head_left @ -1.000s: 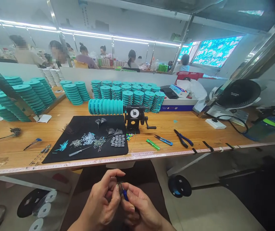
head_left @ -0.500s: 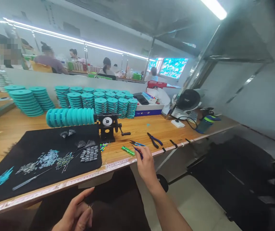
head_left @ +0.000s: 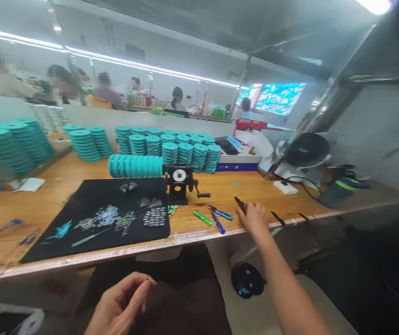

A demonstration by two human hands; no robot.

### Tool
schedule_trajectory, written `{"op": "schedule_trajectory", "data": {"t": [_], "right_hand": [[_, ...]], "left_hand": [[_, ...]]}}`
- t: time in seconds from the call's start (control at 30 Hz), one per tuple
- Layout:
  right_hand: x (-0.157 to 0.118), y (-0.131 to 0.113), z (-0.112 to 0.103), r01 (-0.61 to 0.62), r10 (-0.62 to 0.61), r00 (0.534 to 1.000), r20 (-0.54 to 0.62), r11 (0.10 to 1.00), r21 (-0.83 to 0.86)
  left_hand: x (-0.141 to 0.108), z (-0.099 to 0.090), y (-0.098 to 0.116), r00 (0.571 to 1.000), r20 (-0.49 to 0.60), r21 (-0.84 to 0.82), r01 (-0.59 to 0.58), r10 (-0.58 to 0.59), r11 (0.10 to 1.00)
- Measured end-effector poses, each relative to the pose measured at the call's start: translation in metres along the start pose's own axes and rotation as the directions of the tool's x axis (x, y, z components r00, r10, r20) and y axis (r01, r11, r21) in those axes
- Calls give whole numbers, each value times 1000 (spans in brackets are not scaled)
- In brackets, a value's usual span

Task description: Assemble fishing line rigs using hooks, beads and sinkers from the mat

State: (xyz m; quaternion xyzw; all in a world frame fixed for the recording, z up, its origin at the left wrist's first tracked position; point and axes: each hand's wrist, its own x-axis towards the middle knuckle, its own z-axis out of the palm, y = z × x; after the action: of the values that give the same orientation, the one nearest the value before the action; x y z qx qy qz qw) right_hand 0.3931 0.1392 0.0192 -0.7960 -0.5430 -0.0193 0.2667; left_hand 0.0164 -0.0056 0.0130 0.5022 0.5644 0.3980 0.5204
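Observation:
My right hand [head_left: 255, 217] is closed over the handles of the dark pliers [head_left: 240, 203], whose jaws point away on the wooden table. Left of it lie a blue pen [head_left: 218, 223], small blue snips [head_left: 222, 212] and a green tube [head_left: 202, 217]. Below the table edge, above my dark lap, my left hand [head_left: 124, 300] pinches thumb and forefinger together; anything between them is too small to make out. A black hand-cranked winder [head_left: 179, 184] carries a row of turquoise spools [head_left: 136, 166].
On the black mat [head_left: 95, 190] lie bluish small parts [head_left: 107, 215], turquoise sticks [head_left: 62, 230] and wrapped pieces [head_left: 155, 217]. Stacks of turquoise spools [head_left: 185, 153] line the back. A fan [head_left: 306, 149] and a bottle [head_left: 337, 193] stand at right. People sit beyond the partition.
My right hand has let go of the blue pen, which now lies on the table, and moved right onto the pliers. My left forefinger has curled to the thumb. The view has turned left.

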Motion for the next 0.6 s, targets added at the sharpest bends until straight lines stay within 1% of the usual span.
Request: {"op": "schedule_trajectory", "data": {"t": [0.1,0.17,0.2,0.27,0.3,0.37,0.4,0.43,0.47,0.5,0.53,0.57,0.6], "right_hand": [[14,8,1,8,-10,1000,27,998,69],[13,7,0,10,-12,1000,12,989,146],[8,3,-1,5,-7,1000,7,981,194],[-14,-7,-3,-9,1,1000,27,952,307],[-31,-15,-4,-13,-9,998,57,930,366],[-73,-35,-6,-14,-72,986,153,867,498],[-97,-46,-7,-18,-142,964,224,810,587],[-120,-57,-8,-98,-265,897,354,660,744],[-141,-68,-9,-162,-385,822,421,550,819],[-160,-78,-10,-174,-476,761,441,505,846],[-175,-87,-11,-161,-553,711,435,474,866],[-186,-94,-12,-129,-619,664,420,458,879],[-193,-100,-14,-90,-662,631,404,455,886]], "left_hand": [[-3,1,11,995,-13,66,-97,98,993],[-5,1,15,991,-14,115,-134,137,984],[-6,1,16,988,-13,139,-149,152,979],[-7,0,18,985,-6,180,-168,171,969],[-7,0,18,984,2,194,-176,179,965],[-6,-2,19,981,17,207,-191,192,960],[-6,-2,20,980,22,205,-196,195,959],[-6,-2,21,980,25,200,-199,198,959],[-6,-2,21,980,27,193,-200,199,961],[-6,-2,22,980,29,183,-201,199,962],[-7,-2,23,980,37,173,-201,197,964],[-8,-2,24,980,48,161,-201,196,966],[-9,-2,25,979,59,148,-202,195,968]]}}
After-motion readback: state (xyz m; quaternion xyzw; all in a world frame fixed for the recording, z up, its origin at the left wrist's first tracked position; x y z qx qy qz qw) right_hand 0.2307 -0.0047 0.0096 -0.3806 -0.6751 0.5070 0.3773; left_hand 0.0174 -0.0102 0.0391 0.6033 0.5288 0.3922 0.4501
